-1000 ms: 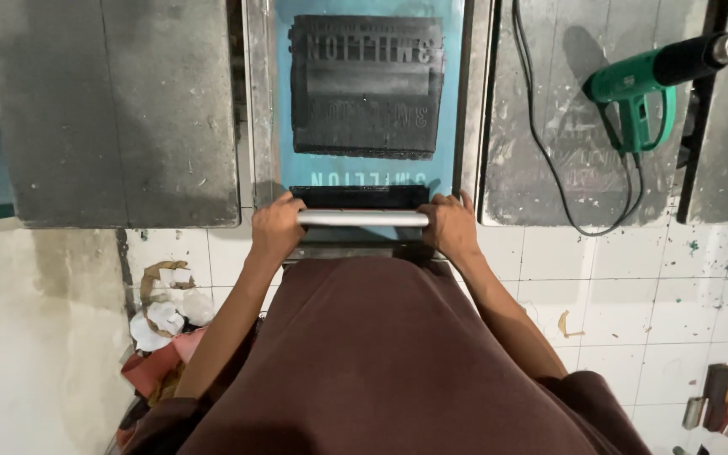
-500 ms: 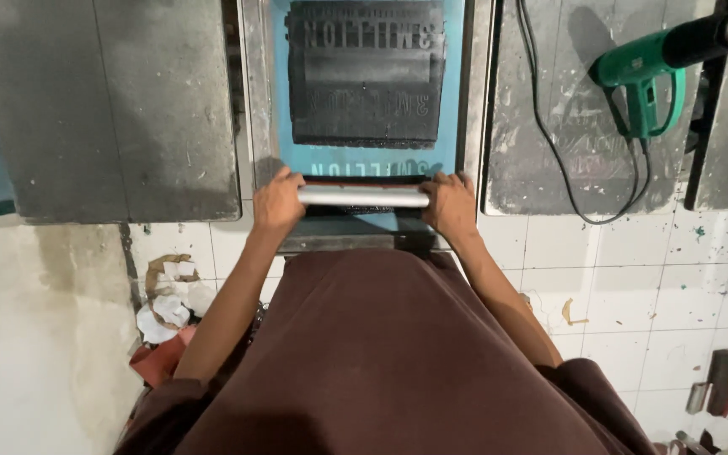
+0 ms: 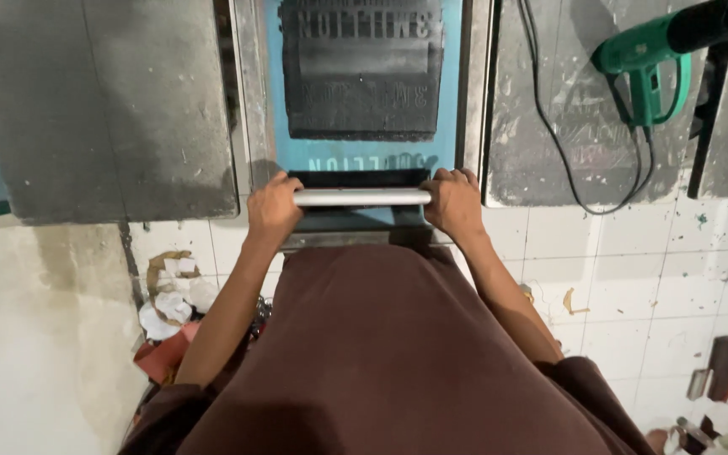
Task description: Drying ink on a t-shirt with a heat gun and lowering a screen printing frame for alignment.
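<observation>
The left hand [image 3: 273, 207] and right hand [image 3: 454, 202] are each gripping an end of the silver squeegee handle [image 3: 362, 197], clamped tight, pressing it against the blue printing screen [image 3: 452, 126].

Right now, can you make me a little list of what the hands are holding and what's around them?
left hand: gripping one end of the silver metal squeegee handle
right hand: gripping the other end
under the handle: blue printing screen in a metal frame, dark ink area in its middle
beside: grey stained board
far side: green heat gun with black cord
floor: white tiles, crumpled paper scraps
</observation>
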